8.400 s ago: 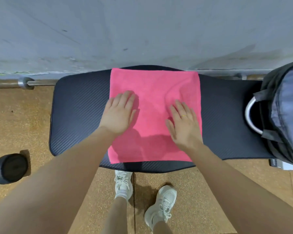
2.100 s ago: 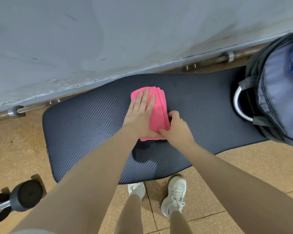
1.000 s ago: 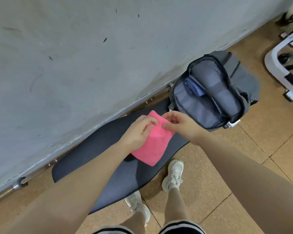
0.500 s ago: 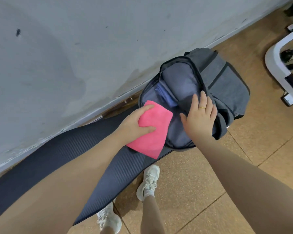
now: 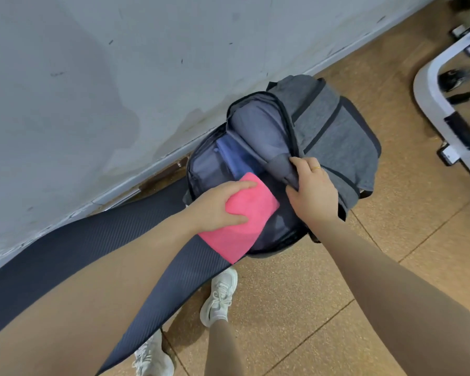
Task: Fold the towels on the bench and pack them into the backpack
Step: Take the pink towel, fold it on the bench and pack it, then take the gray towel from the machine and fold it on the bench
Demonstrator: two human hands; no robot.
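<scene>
The folded pink towel is gripped by my left hand and held over the open mouth of the grey backpack. The backpack stands at the right end of the dark ribbed bench. My right hand clutches the backpack's front flap and holds it away from the opening. Inside the main compartment a blue folded towel stands upright against the back panel.
A scuffed grey wall runs right behind the bench and backpack. White gym-equipment frame sits at the far right on the tan floor. My white shoes stand below the bench edge.
The pink towel was folded small on the bench, lifted and carried right to the backpack. My right hand let go of the towel and took hold of the backpack's flap, pulling it open.
</scene>
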